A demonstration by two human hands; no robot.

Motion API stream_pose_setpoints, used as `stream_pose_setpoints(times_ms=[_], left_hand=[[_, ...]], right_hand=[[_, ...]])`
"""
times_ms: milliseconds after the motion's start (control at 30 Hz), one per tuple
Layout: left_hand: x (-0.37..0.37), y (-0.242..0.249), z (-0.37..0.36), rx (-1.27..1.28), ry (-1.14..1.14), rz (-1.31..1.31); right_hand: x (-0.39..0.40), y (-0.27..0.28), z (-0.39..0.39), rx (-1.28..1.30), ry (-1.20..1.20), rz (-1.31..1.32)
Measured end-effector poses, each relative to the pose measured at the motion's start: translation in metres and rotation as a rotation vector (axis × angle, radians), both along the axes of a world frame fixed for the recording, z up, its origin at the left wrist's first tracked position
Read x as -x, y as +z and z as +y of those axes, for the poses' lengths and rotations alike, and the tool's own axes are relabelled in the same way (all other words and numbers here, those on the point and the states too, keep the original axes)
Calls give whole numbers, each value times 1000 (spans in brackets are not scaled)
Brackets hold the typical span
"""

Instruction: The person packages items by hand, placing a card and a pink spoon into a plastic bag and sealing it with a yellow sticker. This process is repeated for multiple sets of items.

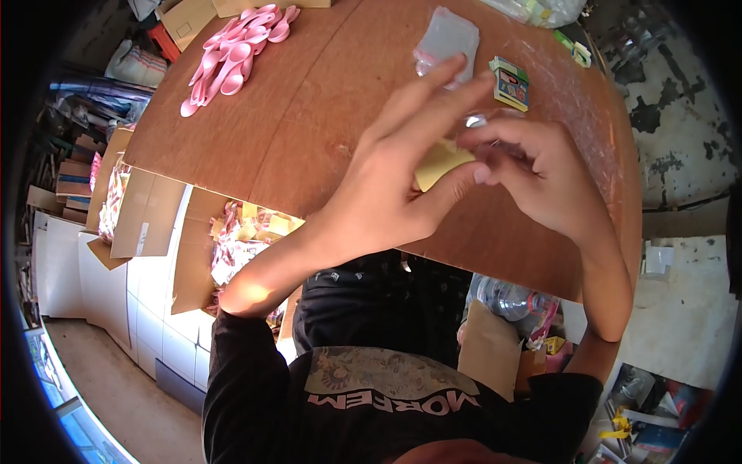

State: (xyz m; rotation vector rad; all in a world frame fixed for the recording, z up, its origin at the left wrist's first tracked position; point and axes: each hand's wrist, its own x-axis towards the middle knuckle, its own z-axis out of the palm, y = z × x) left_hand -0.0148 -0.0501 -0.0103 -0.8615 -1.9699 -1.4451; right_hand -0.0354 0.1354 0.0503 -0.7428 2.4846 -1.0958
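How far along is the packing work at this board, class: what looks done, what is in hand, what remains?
Done: nothing finished is clearly visible. In hand: the left hand and right hand together hold a small yellow piece over the brown board. Left: the pile of pink spoons, the clear bags and small printed cards lie untouched.

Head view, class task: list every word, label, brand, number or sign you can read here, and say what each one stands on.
"MOREM", white letters seen upside down, on the person's black shirt.
Print on the small colourful packet on the brown board: too small to read.
Wrappers in the open cardboard box: too blurred to read.
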Motion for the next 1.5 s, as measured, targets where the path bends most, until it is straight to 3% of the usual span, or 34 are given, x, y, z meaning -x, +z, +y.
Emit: stream_pose_setpoints(times_ms=[33, 67, 133, 200, 267, 333, 400, 433, 567, 733, 800, 933, 1067, 1167, 1400, 1500], left_hand=[[-3, -1, -6, -115, 33, 2], [-1, -11, -8, -239, 118, 139], [-18, -26, -20, -426, -15, -61], [-31, -26, -27, -512, -449, -639], [-31, -38, -15, -935, -735, -835], [-31, -42, -20, -1376, -880, -935], [-31, -35, -35, -1533, -772, -925], [-30, -37, -43, -1535, -766, -920], [-30, -44, -79, -1661, -328, -689], [-23, -59, -127, -1660, 33, -281], [-22, -60, -135, -1616, 113, -228], [-21, -63, -139, -1575, 82, -243], [-20, -63, -141, -1594, 112, -311], [-21, -62, -144, -1612, 42, -341], [-17, -60, -145, -1657, -26, -401], [-18, -61, -142, -1716, -71, -417]], right_hand=[[-3, -2, -2, 93, -87, 270], [-4, -1, -4, 95, -82, 270], [-5, 6, -10, 54, -63, 800], [-13, 5, -22, 75, -44, 840], [-17, -8, -34, 116, 107, 880], [-17, -23, -49, 145, 214, 881], [-16, -37, -66, -41, 418, 1066], [-19, -38, -75, -116, 421, 1073], [-9, -53, -100, -146, 465, 1101], [35, -60, -119, 91, 563, 1059], [72, -67, -138, 184, 449, 1006], [156, -85, -189, 210, 242, 857], [209, -97, -239, 247, 243, 933], [223, -107, -255, 186, 289, 792], [198, -78, -225, 396, 265, 1099], [151, -45, -179, 272, 150, 1033]])
